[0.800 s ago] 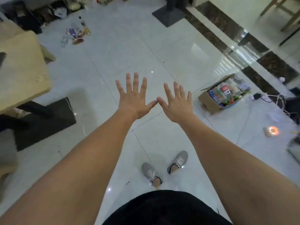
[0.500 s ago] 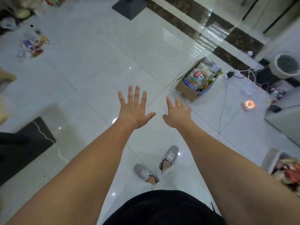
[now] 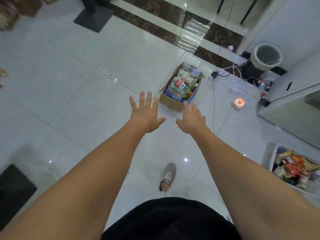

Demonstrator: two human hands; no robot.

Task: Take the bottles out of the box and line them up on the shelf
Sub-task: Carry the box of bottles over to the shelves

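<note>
On a glossy white tiled floor (image 3: pixel 69 84) that fills the frame, with a dark marbled band (image 3: pixel 155 30) crossing the top, we reach both bare arms forward from the bottom corners toward mid-frame. Our black shorts (image 3: pixel 169 220) fill the bottom centre. A white cabinet (image 3: pixel 294 110) runs along the right edge.

Our left hand (image 3: pixel 146 115) is palm down, its fingers straight and spread apart, holding nothing. Our right hand (image 3: pixel 191 120), just beside it, is also empty, with fingers straight and slightly parted and the thumb pointing toward the left hand.

The cardboard box (image 3: pixel 170 101) sits on the floor just above and right of centre, beyond our fingertips. It is open at the top and packed with jumbled plastic bottles (image 3: pixel 181 84).

A white tub (image 3: pixel 270 158) of snack packets lies at lower right, and a pale wastebasket (image 3: pixel 258 61) stands at upper right. One grey shoe (image 3: pixel 168 172) shows below centre. A small round lamp (image 3: pixel 239 102) glows orange right of the box, near trailing cables (image 3: pixel 213 101).
</note>
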